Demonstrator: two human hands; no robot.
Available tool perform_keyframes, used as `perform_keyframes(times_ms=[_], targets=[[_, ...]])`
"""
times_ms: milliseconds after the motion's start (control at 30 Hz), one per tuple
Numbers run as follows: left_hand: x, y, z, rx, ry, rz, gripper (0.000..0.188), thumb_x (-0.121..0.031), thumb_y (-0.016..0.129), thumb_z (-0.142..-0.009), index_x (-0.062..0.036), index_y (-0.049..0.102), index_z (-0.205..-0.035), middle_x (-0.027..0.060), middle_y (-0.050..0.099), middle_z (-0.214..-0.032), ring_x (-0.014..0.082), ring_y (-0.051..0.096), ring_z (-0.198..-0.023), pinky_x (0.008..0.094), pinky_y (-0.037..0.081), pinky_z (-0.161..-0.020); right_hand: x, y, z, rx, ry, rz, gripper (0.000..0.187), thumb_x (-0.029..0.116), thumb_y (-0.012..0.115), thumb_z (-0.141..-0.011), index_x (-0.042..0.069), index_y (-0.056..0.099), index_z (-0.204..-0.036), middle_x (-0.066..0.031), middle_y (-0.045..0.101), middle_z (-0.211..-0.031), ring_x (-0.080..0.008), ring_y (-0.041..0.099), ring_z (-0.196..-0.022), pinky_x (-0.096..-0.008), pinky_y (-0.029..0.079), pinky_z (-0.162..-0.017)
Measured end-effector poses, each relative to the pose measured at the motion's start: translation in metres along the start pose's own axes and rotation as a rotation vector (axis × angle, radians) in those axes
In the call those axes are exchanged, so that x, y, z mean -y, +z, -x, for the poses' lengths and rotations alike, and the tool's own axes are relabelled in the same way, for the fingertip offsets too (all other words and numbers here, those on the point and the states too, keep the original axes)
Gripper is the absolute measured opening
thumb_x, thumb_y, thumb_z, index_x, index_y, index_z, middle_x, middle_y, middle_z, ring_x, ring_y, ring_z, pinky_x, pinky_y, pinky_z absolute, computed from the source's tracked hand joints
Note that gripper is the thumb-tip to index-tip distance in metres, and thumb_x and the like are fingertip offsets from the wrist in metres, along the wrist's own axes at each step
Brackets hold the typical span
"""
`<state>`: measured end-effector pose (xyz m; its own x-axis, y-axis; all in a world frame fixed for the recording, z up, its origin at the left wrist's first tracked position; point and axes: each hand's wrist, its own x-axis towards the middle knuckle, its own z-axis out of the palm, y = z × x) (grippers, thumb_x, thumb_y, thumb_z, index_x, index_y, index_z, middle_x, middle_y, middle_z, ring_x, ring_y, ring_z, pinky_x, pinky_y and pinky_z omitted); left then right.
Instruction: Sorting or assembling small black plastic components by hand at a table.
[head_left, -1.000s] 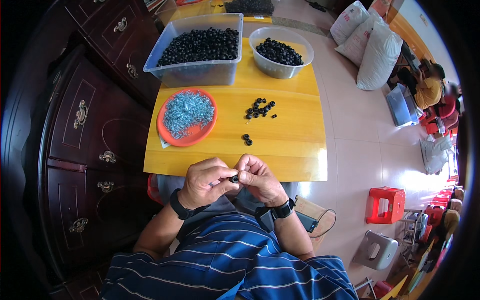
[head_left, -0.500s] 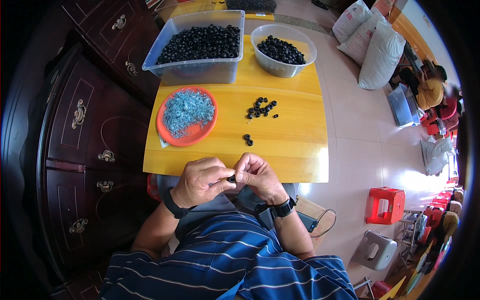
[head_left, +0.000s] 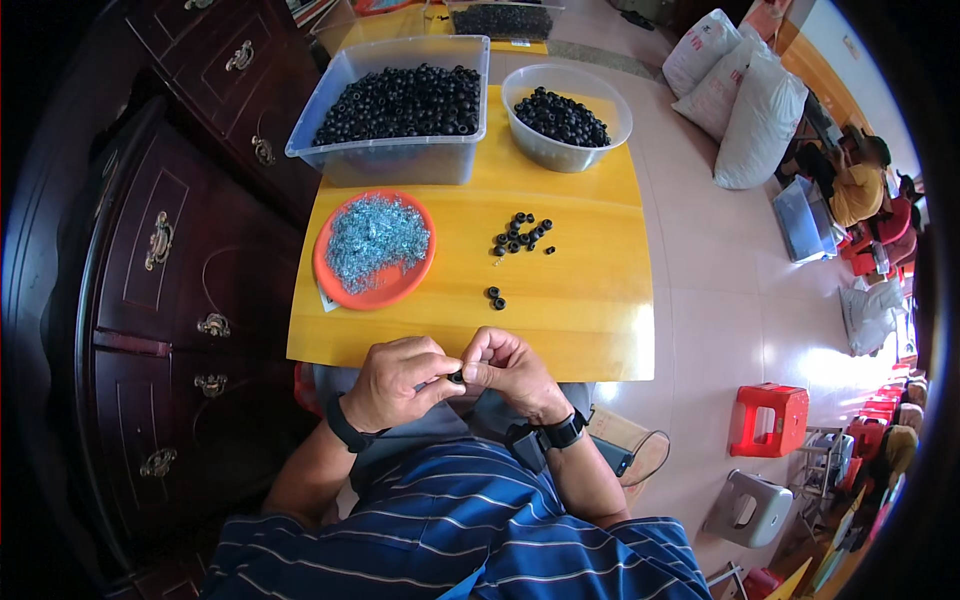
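Just over the table's near edge, my left hand [head_left: 395,382] pinches a small black ring-shaped piece [head_left: 456,377] between thumb and fingers. My right hand [head_left: 515,375] meets it there, thumb and forefinger pressed together at the piece's side; whatever lies between those fingertips is too small or hidden to name. Beyond my hands, two similar black pieces [head_left: 496,299] lie together on the yellow table [head_left: 590,310], with a loose cluster of several more [head_left: 522,236] farther back. To the left, an orange plate [head_left: 378,298] holds a heap of tiny clear-bluish pieces [head_left: 375,238].
A large clear bin [head_left: 400,160] and a round clear tub [head_left: 565,155], both filled with black pieces, stand at the table's back. Dark wooden cabinets [head_left: 160,310] line the left. On the right are a red stool [head_left: 768,420], a grey stool [head_left: 748,507], white sacks [head_left: 760,120] and seated people.
The view has tilted slightly, so the table and its contents sit lower in the picture. Both hands stay together at the black piece, with little change in grip.
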<state>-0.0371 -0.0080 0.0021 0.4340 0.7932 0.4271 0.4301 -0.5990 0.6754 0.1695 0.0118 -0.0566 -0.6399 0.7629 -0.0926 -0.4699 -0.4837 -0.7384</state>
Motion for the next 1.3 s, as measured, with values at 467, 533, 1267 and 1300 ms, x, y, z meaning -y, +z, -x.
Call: perform_keyframes(times_ms=[467,533,1267,1300], targets=[[0.013,0.011,0.000,-0.058,-0.084,0.117,0.029,-0.010,0.085,-0.075,-0.0026,0.068,-0.097,0.0083,0.064,-0.081,0.0193,0.063,-0.066,0.0303,0.050,-0.058,0.004,-0.004,-0.007,-0.023,0.050,-0.018,0.009,0.007,0.067,-0.096,0.008,0.058,-0.098,0.0034,0.063,-0.086,-0.0044,0.061,-0.079,-0.0197,0.050,-0.071],[0.011,0.010,-0.002,-0.047,-0.115,0.112,0.028,-0.009,0.083,-0.075,-0.0031,0.068,-0.098,0.0089,0.064,-0.083,0.0233,0.064,-0.069,0.0326,0.051,-0.060,0.006,-0.003,-0.007,-0.035,0.043,0.001,0.008,0.006,0.067,-0.096,0.008,0.058,-0.098,0.0034,0.063,-0.086,-0.0047,0.061,-0.080,-0.0199,0.050,-0.072],[0.020,0.013,0.007,-0.079,-0.333,0.106,0.027,-0.007,0.080,-0.080,0.0006,0.069,-0.104,0.0082,0.066,-0.080,0.0158,0.066,-0.062,0.0290,0.052,-0.057,0.092,-0.033,-0.049,-0.186,-0.169,0.291,0.007,0.011,0.063,-0.097,0.006,0.061,-0.102,-0.0005,0.064,-0.092,-0.0106,0.062,-0.083,-0.0259,0.051,-0.078],[0.022,0.014,0.011,-0.064,-0.315,0.100,0.023,-0.007,0.078,-0.081,0.0013,0.070,-0.101,0.0084,0.067,-0.078,0.0162,0.067,-0.062,0.0287,0.052,-0.057,0.105,-0.039,-0.053,-0.187,-0.182,0.344,0.008,0.012,0.063,-0.097,0.006,0.061,-0.101,-0.0003,0.064,-0.091,-0.0105,0.061,-0.081,-0.0256,0.051,-0.076]])
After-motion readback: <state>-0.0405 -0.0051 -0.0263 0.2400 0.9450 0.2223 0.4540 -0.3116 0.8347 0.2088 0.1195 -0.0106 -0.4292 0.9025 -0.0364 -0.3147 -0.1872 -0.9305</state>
